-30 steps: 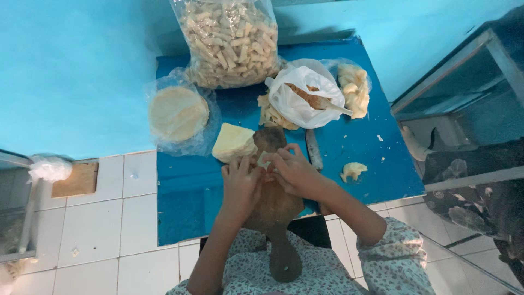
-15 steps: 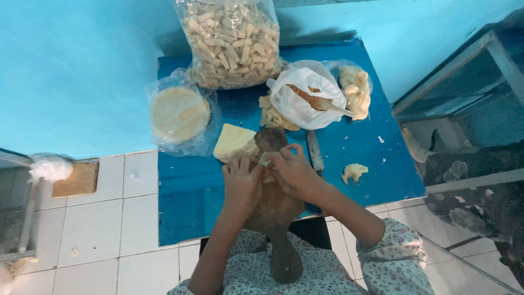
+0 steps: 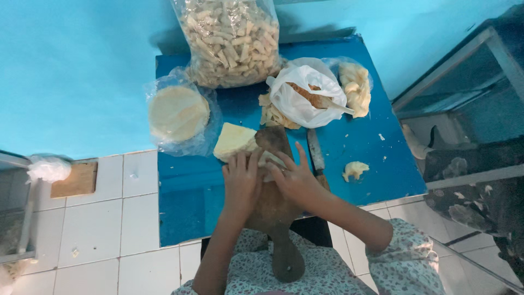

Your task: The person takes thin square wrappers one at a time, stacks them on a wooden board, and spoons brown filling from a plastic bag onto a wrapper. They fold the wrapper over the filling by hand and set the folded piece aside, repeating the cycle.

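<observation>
Both hands are on the wooden paddle board [image 3: 271,205]: left hand [image 3: 242,183] with fingers pressed together, right hand [image 3: 295,180] with fingers spread, working a pale wrapper [image 3: 268,160] at the board's middle. Just right of the board lies a knife [image 3: 316,154]. I'd guess the thin sheet tears if pressed unevenly, since the board overhangs the blue table [image 3: 185,202] onto the lap.
</observation>
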Demonstrator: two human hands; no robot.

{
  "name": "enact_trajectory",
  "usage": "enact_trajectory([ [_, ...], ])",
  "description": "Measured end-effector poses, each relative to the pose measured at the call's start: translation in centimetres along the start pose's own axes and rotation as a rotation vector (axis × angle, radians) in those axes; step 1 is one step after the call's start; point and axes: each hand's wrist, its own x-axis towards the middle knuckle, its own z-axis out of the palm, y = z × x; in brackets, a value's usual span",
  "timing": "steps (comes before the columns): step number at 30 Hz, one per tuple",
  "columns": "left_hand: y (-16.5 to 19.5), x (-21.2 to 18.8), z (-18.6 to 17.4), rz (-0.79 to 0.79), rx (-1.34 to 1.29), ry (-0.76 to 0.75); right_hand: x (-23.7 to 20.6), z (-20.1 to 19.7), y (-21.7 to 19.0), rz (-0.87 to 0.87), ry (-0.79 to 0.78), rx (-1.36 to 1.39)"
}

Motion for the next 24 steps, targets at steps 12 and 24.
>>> enact_trajectory([
  [12,0.6,0.2,-1.2,-0.068,-0.177,0.06,2.6,-1.1,2.5,0.541,0.024,0.799],
  [24,1.6,1.3,-2.2,-0.081,-0.491,0.191,2.2,-1.3,3.6,0.629,-0.111,1.554],
])
